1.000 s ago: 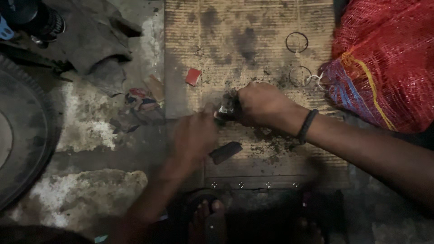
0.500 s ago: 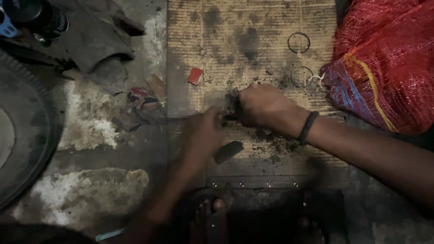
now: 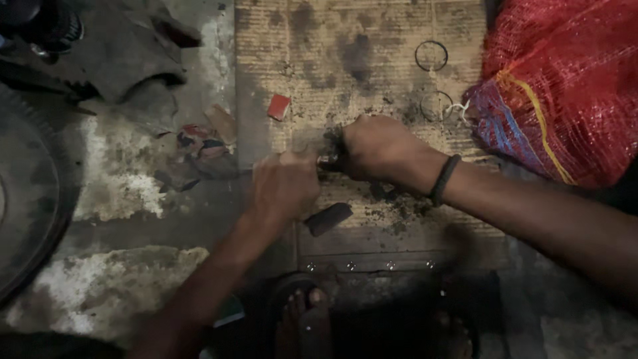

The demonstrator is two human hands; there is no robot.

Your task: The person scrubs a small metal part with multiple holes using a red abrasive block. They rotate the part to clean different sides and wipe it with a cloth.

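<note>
My right hand is closed around a small dark grimy part held just above a flattened cardboard sheet. A black band circles that wrist. My left hand is closed beside it, its fingertips meeting the part's left end; a thin tool seems to run between them, but blur hides it. A dark flat block lies on the cardboard just below my left hand. Dark crumbs are scattered under my right wrist.
Two thin wire rings lie on the cardboard's upper right. A small red piece lies left of centre. A red mesh sack fills the right. A tyre, rags and scraps lie left. My sandalled foot is below.
My left hand has moved up and right, closing against the part in my right hand. The right hand has stayed nearly still. The view has shifted slightly.
</note>
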